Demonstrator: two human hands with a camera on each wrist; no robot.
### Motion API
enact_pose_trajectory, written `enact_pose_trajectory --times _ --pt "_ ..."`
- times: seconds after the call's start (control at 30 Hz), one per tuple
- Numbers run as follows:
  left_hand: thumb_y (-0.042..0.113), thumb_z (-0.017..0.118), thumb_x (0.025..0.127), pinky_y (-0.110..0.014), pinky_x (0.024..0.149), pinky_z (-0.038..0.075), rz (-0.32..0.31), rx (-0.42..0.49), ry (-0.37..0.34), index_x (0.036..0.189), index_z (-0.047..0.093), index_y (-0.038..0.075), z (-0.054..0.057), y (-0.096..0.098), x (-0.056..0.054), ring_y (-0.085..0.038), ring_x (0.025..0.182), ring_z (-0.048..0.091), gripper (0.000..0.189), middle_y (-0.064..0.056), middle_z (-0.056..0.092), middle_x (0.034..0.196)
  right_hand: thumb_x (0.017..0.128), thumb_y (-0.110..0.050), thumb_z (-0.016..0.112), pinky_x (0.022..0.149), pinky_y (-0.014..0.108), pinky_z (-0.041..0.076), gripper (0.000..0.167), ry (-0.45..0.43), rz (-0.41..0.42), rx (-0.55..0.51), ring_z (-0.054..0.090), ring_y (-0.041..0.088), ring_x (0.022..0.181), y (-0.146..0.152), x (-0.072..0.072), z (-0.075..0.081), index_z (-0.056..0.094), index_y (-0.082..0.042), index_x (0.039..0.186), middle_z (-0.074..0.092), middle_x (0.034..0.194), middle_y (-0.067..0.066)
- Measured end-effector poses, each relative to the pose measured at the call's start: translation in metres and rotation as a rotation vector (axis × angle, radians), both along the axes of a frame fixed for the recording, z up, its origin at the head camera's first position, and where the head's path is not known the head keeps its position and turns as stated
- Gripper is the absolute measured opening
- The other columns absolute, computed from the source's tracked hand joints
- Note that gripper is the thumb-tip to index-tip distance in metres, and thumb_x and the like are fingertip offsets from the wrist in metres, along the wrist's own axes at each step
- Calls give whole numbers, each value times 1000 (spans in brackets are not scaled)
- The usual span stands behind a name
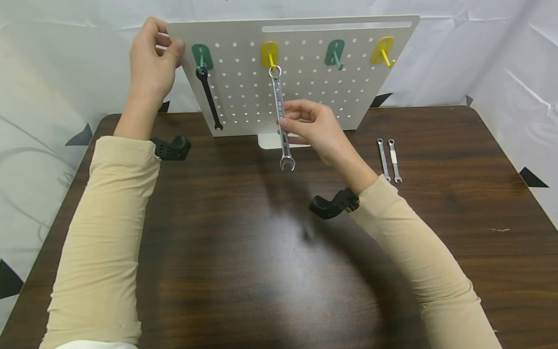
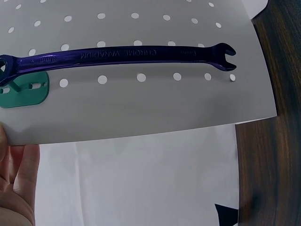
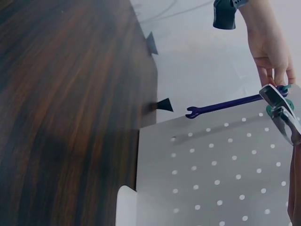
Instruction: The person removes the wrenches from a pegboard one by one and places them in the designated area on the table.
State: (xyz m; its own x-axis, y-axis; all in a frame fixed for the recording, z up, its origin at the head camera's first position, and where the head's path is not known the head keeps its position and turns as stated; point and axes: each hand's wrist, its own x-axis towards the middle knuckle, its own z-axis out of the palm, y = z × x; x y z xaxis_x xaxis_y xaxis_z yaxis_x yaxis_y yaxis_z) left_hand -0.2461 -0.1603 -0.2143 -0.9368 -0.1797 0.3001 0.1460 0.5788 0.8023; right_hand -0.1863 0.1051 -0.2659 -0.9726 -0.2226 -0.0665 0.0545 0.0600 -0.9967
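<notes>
My left hand (image 1: 152, 68) grips the upper left edge of a light grey pegboard (image 1: 235, 33), its thumb on the front face. Between thumb and fingers, my right hand (image 1: 316, 127) pinches a silver combination wrench (image 1: 280, 102) at mid-shaft. The ring end of this wrench is up at the tip of a yellow hook (image 1: 269, 52); whether it is fully over the hook I cannot tell. Its open jaw points down. A dark combination wrench (image 1: 210, 99) hangs by its ring from the left green hook (image 1: 201, 54), purplish in the left wrist view.
Further right on the board are a green hook (image 1: 334, 52) and a yellow hook (image 1: 383, 49), both bare. Two smaller silver wrenches (image 1: 383, 157) lie side by side on the brown wooden table (image 1: 218, 232), right of the board. White sheeting (image 1: 505, 58) surrounds the table.
</notes>
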Motion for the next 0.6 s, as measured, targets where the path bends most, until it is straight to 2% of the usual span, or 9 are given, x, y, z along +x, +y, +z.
enact_pose_trajectory --times 0.37,0.6 --pt "25 50 98 -20 96 53 4 1 -5 119 54 18 -1 -2 -2 7 81 49 23 21 41 87 90 -3 63 82 33 61 38 17 2 17 64 9 85 -2 2 3 55 2 126 61 90 1" --pt "25 50 97 -20 95 53 4 0 -8 119 54 17 -1 -1 -2 7 80 49 24 21 41 87 90 -3 63 84 35 61 37 23 0 8 64 10 85 -3 0 2 55 2 126 61 90 1"
